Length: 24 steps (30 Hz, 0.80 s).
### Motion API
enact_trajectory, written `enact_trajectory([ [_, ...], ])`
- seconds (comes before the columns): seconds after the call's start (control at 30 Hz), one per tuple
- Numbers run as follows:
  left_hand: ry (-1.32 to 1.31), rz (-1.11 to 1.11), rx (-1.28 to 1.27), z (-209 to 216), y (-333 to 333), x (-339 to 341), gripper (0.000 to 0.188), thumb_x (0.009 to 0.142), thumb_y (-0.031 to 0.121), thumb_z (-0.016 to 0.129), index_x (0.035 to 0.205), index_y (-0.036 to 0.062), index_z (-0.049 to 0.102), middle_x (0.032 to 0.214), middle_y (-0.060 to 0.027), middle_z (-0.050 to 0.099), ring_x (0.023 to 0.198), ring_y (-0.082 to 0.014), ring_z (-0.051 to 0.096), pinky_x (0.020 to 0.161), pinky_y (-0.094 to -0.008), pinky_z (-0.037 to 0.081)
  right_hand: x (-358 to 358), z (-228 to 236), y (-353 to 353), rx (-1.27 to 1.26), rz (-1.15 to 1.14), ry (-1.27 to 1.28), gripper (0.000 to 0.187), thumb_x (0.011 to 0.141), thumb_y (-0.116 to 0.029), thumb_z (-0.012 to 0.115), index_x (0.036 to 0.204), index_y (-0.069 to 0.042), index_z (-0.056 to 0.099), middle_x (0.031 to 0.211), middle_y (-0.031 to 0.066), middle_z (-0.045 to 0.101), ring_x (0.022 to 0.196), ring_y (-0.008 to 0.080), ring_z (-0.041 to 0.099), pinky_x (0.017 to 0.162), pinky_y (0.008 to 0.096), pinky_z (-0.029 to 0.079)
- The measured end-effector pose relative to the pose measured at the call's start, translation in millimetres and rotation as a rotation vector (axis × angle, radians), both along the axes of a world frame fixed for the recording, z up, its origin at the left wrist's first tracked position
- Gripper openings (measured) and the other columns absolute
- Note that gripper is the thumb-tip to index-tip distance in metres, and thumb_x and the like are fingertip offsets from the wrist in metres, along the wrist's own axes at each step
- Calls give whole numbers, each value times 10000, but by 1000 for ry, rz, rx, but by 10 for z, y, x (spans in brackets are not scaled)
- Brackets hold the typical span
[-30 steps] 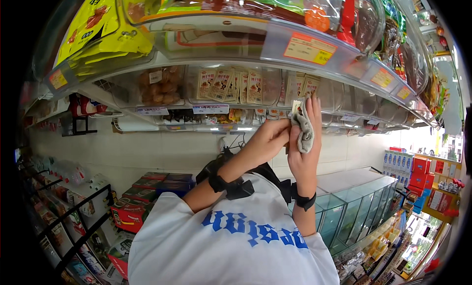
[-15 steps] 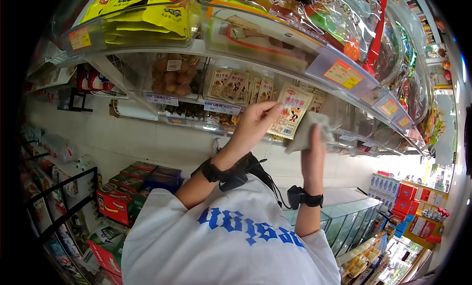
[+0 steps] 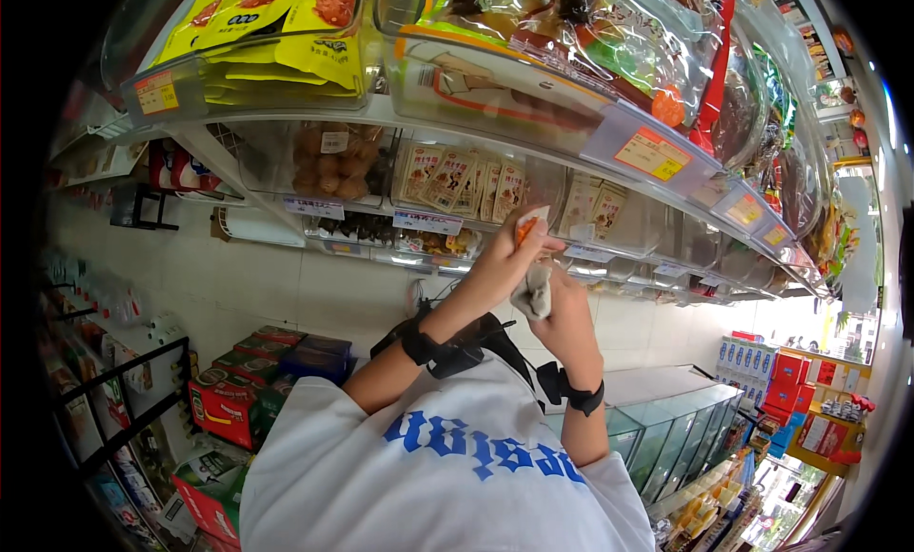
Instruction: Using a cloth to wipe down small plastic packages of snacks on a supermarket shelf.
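My left hand [image 3: 509, 251] pinches a small snack packet [image 3: 531, 224], tilted so that mostly an orange and white part shows. Just below it, my right hand [image 3: 569, 312] grips a crumpled grey cloth [image 3: 533, 293]. The two hands are close together, and the cloth reaches up to the left fingers; whether it touches the packet is hidden. Behind them, a see-through bin [image 3: 405, 201] holds several cream-coloured packets [image 3: 455, 179]. More such packets [image 3: 592, 207] stand in the compartment to its right.
Above my hands juts an upper shelf with yellow packets [image 3: 286, 33] and shiny wrapped foods [image 3: 609, 38]. A bag of round brown items [image 3: 330, 161] sits at the left of the lower shelf. Red and green boxes [image 3: 227, 396] stand at lower left, a glass case [image 3: 657, 428] at lower right.
Both hands have moved down and closer together, away from the shelf packets. The packet has turned from face-on to tilted, and the cloth is now bunched in my right hand.
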<state>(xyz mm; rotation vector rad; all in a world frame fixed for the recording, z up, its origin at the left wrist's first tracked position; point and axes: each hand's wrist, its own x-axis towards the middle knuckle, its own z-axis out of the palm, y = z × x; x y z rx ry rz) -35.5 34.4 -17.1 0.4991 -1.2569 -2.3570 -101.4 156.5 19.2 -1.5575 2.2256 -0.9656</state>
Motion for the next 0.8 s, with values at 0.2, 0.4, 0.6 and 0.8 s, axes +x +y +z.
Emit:
enact_trajectory([
  [0.2,-104,89,63,62,-158,98,389,1049,368,503,1110,5,628,969,-59,713,745,-70,605,691,-230,499,-131,93,57,-123,-528,-445,110,959,-109,650,996,-6,641,965,-10,623,884,62,557,755,230,472],
  [0.4,-31,-106,82,168,-154,112,388,1056,329,497,1219,-1,620,948,-41,686,879,-90,628,809,-253,500,90,-124,-22,-202,-324,-794,430,944,-157,699,1325,-22,553,936,-52,569,827,32,535,728,189,468],
  [0.6,95,-142,-177,147,-100,197,349,1058,239,501,1297,-15,514,1114,-20,607,988,-54,542,860,-237,464,-9,104,-59,-110,-587,-883,237,961,-249,687,1077,-63,599,816,-46,587,613,11,519,487,182,421],
  [0.8,-82,84,-450,155,-156,191,347,1048,118,459,1362,-30,449,1196,-115,592,1097,-165,569,959,-323,458,-84,86,-163,-347,-489,-736,298,1004,-261,619,1190,-31,575,909,-14,616,765,75,571,680,237,491],
])
